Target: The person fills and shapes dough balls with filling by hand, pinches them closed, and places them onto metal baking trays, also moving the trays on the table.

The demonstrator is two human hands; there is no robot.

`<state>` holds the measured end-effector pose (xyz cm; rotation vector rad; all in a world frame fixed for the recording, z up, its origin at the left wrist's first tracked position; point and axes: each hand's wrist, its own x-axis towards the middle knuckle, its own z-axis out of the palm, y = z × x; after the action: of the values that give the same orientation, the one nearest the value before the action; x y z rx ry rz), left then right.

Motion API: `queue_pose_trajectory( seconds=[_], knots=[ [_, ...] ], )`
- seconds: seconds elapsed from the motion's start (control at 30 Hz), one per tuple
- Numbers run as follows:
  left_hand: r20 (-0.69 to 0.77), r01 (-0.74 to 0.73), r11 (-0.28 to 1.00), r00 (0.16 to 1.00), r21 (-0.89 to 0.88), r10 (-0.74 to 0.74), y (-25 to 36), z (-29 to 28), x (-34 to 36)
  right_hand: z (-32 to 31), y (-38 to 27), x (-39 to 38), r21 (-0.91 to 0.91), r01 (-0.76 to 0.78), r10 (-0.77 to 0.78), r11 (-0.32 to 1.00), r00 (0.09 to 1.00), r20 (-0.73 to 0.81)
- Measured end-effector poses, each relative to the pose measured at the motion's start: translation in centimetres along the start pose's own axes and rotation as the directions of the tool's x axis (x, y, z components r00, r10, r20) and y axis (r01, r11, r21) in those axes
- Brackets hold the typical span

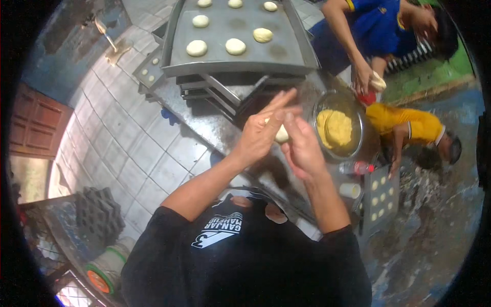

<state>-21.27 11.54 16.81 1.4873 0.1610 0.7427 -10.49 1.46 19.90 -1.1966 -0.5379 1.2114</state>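
Between my two hands is a pale dough ball (282, 134), partly hidden by the fingers. My left hand (258, 134) presses against its left side, with the fingertips blurred and pointing up and away. Cupped around the other side is my right hand (305, 148), its thumb close to the left one. Just beyond them a large metal baking tray (240, 66) carries several round dough pieces (236, 46) set apart in rows. To the right of my hands stands a steel bowl (361, 135) holding a yellow doughy mass (335, 128).
A clear bottle with a red cap (356, 168) and a white cup (350, 191) lie near my right forearm. Another dough tray (366, 215) is at the right. Two people sit beyond, one in blue (353, 30) holding dough, one in yellow (404, 120). Grey egg trays (99, 215) stand lower left.
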Motion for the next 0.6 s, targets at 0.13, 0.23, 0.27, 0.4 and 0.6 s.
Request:
queue_pose_trajectory(
  seconds=[0.13, 0.23, 0.27, 0.4, 0.6],
  knots=[
    [-0.429, -0.135, 0.979, 0.901, -0.152, 0.058, 1.1, -5.2, 3.0, 5.0, -8.0, 11.1, -0.24, 0.084, -0.043, 0.967, 0.984, 0.174],
    [-0.322, -0.103, 0.889, 0.908, 0.447, 0.268, 2.2, -11.5, 3.4, 6.0, -11.1, 22.9, -0.708, 0.373, -0.422, 0.599, 0.899, 0.116],
    [-0.344, -0.099, 0.894, 0.9, 0.437, 0.268, 2.2, -12.7, 3.6, 6.5, -11.4, 26.4, -0.718, 0.37, -0.409, 0.589, 0.903, 0.13],
    [-0.327, -0.106, 0.758, 0.858, 0.644, 0.397, 1.7, -16.5, 4.2, 5.5, -7.3, 39.0, -0.869, 0.469, -0.391, -0.157, 0.779, 0.491],
    [-0.285, -0.121, 0.729, 0.868, 0.674, 0.408, 1.8, -20.0, 4.1, 5.7, -4.0, 45.9, -0.856, 0.503, -0.064, -0.121, 0.856, 0.512]
  ],
)
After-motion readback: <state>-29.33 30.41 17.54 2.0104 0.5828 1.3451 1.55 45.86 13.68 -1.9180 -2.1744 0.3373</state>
